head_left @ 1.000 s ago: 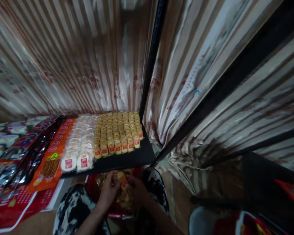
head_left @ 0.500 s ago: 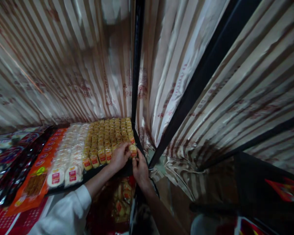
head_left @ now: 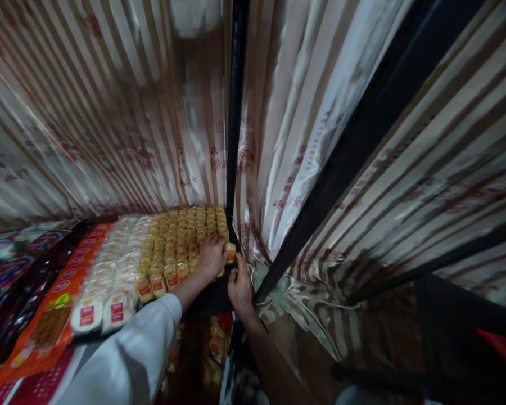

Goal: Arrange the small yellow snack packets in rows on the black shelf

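Wrapped small yellow cakes [head_left: 172, 247] stand in tight rows on a dark shelf board. At the right front end of the rows, one wrapped cake [head_left: 230, 251] with a red and yellow label sits between my hands. My left hand [head_left: 213, 257] reaches over the front of the rows, its fingers closed on that cake's left side. My right hand [head_left: 240, 288] comes up from below, its index fingertip against the cake's right edge and its thumb lower down. The undersides of my fingers are hidden.
Left of the yellow cakes lie rows of white round packs [head_left: 118, 309], an orange packet [head_left: 53, 315] and dark shiny bags [head_left: 21, 298]. A black upright post [head_left: 236, 112] and a slanted black bar [head_left: 341, 163] stand before striped curtains [head_left: 109, 112]. More packs [head_left: 213, 343] lie below.
Both hands have moved slightly up and away with the cake toward the end of the row. The left arm reaches further forward. The view has shifted a little.
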Demonstrator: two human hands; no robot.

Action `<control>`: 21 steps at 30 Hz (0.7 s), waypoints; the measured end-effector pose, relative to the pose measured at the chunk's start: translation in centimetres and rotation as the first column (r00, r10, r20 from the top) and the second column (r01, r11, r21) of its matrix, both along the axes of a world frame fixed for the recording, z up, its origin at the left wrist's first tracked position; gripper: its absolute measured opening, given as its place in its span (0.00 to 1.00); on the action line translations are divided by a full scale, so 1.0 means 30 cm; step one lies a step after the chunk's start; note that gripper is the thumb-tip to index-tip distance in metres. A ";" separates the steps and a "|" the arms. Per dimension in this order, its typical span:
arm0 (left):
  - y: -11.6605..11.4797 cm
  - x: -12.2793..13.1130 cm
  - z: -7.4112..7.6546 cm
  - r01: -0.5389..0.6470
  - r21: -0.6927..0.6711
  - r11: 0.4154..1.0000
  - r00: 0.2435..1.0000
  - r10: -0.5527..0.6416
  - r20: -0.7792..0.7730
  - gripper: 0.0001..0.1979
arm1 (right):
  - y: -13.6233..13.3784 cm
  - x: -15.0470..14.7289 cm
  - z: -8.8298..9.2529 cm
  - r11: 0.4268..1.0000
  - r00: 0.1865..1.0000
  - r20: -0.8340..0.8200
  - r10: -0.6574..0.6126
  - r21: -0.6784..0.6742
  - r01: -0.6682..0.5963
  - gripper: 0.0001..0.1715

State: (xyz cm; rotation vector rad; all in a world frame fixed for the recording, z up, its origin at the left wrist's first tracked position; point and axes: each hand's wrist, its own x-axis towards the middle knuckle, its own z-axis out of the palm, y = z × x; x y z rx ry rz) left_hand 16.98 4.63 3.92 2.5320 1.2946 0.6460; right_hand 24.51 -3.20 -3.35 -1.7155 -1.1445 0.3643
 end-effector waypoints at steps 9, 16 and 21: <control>0.010 -0.006 -0.022 0.038 0.089 0.995 0.999 -0.041 0.032 0.18 | 0.032 0.010 -0.068 0.999 1.000 0.022 0.018 0.048 -0.019 0.32; 0.032 -0.004 -0.048 0.154 0.124 0.980 0.987 -0.157 0.016 0.10 | 0.037 0.012 -0.093 0.995 0.993 0.115 0.003 0.103 -0.015 0.33; 0.041 -0.006 -0.035 0.133 0.124 0.983 0.991 -0.134 0.000 0.07 | 0.045 0.009 -0.099 0.995 0.986 0.163 0.031 0.092 -0.047 0.33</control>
